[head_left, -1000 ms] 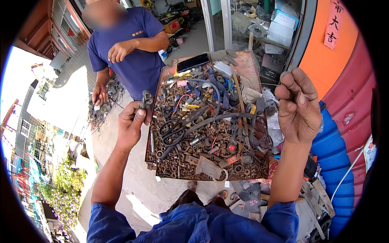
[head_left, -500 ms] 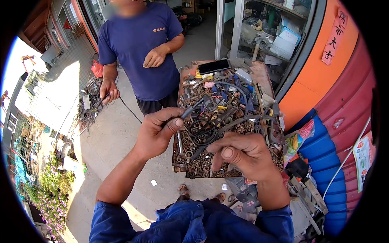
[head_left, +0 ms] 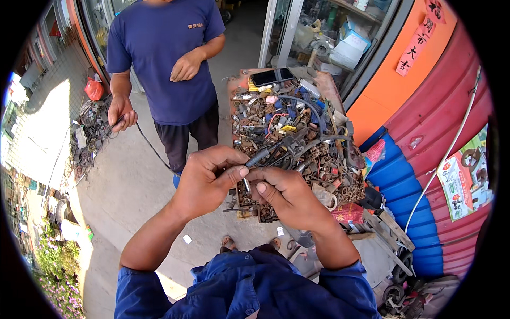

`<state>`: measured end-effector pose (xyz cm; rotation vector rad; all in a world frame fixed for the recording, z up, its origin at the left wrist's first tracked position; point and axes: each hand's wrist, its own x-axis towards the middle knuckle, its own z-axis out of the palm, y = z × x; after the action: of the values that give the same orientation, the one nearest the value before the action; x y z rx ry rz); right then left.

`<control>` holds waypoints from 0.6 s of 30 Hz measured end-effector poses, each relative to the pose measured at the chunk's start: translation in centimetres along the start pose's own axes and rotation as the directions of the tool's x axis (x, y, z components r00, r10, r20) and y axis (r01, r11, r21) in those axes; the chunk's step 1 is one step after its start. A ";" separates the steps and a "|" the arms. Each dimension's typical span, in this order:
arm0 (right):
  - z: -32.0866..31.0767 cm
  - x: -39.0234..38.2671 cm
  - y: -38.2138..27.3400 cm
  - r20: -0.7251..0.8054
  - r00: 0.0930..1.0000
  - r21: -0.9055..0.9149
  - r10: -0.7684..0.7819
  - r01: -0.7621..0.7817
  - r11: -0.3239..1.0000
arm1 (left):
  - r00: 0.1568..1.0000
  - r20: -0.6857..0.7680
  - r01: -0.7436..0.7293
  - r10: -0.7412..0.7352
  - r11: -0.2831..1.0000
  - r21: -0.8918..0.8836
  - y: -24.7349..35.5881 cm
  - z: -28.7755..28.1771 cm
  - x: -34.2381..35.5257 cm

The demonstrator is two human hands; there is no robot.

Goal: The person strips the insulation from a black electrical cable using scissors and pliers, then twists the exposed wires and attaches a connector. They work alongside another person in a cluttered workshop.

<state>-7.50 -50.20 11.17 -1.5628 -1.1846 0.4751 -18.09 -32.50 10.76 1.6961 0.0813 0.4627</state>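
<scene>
A thick grey cable end (head_left: 258, 157), apparently ribbed, is pinched between the thumb and fingers of my left hand (head_left: 210, 181). Black leads run from its upper end over the heap of parts. Close beside it, my right hand (head_left: 281, 194) has its fingers bent and its thumb pressed in, nearly meeting the left fingertips. A short silver metal piece (head_left: 246, 185) shows between the hands; whether it is held or lies behind them I cannot tell. Both hands are above the near left part of a table piled with rusty nuts, bolts and fittings (head_left: 319, 170).
A phone (head_left: 272, 77) lies on the table's far edge. Across from me a person in a navy shirt (head_left: 164, 58) holds a black cable (head_left: 151, 144) that runs toward my left hand. Tangled wires (head_left: 90, 133) lie at left. Blue and red corrugated sheeting (head_left: 406, 196) stands at right.
My right hand has moved left and come up against the left hand's fingertips. The left hand keeps its pinch on the grey cable end. The whole view has shifted a little.
</scene>
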 end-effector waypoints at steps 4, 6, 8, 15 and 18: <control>0.0 0.5 0.2 0.054 0.997 -0.007 -0.047 0.047 0.999 | 0.994 -0.022 -0.102 0.105 0.989 0.107 0.4 -0.7 -0.5; -0.1 0.6 0.9 0.057 0.996 -0.042 -0.062 0.065 0.997 | 0.993 -0.031 -0.113 0.116 0.990 0.080 0.4 -0.9 -0.7; -0.3 0.5 1.3 0.047 0.997 -0.089 -0.061 0.065 0.994 | 0.996 -0.035 -0.085 0.086 0.996 0.022 0.5 -0.9 -0.8; 0.3 1.5 1.7 0.072 0.993 0.199 0.091 -0.104 0.975 | 0.991 -0.101 0.063 -0.083 0.981 -0.184 1.5 0.1 -1.1; 0.1 1.7 2.0 0.087 0.995 0.207 0.041 -0.058 0.977 | 0.986 -0.113 0.097 -0.122 0.974 -0.207 2.0 0.7 -1.1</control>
<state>-5.93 -48.53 9.77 -1.4043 -1.1210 0.6813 -19.29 -33.88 12.33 1.4558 0.2122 0.4773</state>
